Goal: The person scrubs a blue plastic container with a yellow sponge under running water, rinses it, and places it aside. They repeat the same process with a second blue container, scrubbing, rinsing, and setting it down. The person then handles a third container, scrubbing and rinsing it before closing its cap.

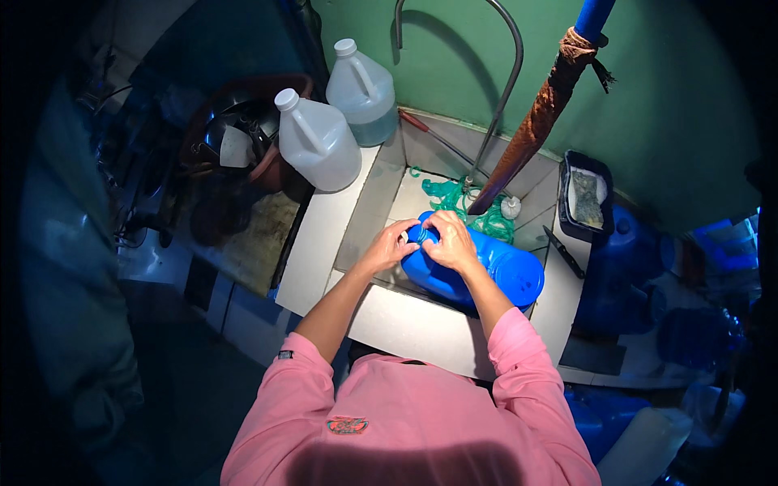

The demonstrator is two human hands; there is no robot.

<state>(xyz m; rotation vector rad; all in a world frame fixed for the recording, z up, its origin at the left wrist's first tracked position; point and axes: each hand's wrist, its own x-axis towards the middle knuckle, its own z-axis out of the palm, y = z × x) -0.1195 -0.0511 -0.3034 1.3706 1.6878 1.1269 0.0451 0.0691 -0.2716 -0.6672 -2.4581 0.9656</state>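
A blue plastic jug (515, 275) lies on its side across the front of a tiled sink (381, 209), its mouth end toward the left. Both hands meet at that mouth end. My left hand (391, 247) grips the near-left side of the jug's neck with bent fingers. From above, my right hand (448, 240) curls its fingers over the same neck. A blue ring or rim shows between them; whether a cap is on it I cannot tell. Behind the jug, green netting (444, 194) lies in the sink.
Two translucent jugs (320, 146) stand on the left ledge. A curved metal pipe (519, 73) and a wrapped pole (535, 121) rise at the back. On the right ledge are a knife (565, 253) and a dark tub (586, 194). More blue containers (620, 283) stand farther right.
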